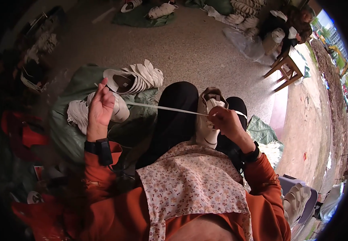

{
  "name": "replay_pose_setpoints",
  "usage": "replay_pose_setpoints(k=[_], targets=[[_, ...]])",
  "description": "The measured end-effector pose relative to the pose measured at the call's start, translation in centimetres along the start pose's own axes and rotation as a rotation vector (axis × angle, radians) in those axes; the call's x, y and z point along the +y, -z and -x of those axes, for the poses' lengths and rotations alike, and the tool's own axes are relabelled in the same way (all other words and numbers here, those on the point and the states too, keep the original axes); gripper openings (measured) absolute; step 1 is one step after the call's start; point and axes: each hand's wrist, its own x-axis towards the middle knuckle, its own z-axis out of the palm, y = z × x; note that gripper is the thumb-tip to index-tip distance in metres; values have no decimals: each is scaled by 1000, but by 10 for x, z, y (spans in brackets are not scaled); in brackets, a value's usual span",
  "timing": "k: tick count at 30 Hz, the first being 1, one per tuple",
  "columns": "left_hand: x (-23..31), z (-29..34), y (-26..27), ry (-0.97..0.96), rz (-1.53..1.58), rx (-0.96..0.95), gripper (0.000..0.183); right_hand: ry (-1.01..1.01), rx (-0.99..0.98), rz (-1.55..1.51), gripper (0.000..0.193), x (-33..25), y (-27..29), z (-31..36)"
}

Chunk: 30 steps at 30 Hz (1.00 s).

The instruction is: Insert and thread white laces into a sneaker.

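The white low-top sneaker (208, 120) on the lap is part-laced: the right hand (226, 120) pinches the flat white lace (162, 107) at the eyelets, the left hand (100, 106) grips its far end taut, upper eyelets seemingly left.

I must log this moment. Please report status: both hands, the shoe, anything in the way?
Left hand raised, pinching white lace taut. Right hand gripping lace at white shoe on lap. Nothing across the lace; pile of shoes lies beyond.

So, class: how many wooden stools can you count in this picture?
1. The stool stands at the upper right on the floor, beside a seated person. Others may be hidden past the dark rim of the view.
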Motion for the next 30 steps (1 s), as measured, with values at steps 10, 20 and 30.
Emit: replay_pose_setpoints(k=[10,20,30], targets=[[-113,28,-39,-61,-1058,-1070,26,-255,-75,-276,25,-23,4,9],[-178,43,-61,-928,-1667,-1191,13,-296,-154,-531,36,-19,7,16],[-188,45,-66,-1000,-1700,-1167,18,-268,-186,-596,41,-13,8,18]])
